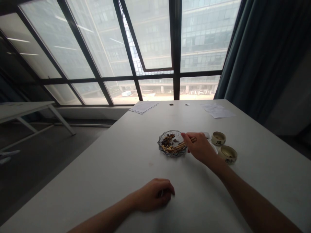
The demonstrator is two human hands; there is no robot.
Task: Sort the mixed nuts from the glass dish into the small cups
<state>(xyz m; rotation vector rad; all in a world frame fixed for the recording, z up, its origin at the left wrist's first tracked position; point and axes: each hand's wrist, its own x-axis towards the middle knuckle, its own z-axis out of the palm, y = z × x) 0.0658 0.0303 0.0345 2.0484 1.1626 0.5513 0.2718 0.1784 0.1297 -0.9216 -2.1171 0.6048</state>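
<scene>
My right hand (201,148) is closed around a pair of wooden chopsticks (181,145). Their tips reach down into a clear glass dish (180,137) with a scalloped rim. Dark and pale dried bits (167,144) lie in it, mostly on the left and near sides; whether the tips pinch any is too small to tell. Partly hidden behind my right hand is a white dish (207,134). My left hand (155,194) rests on the table nearer to me, fingers curled in, with nothing visible in it.
Two small beige cups, one farther (218,138) and one nearer (228,154), stand right of my right hand. Papers lie at the far left (143,106) and far right (217,110) of the white table (116,168). Windows and a dark curtain (245,61) rise behind.
</scene>
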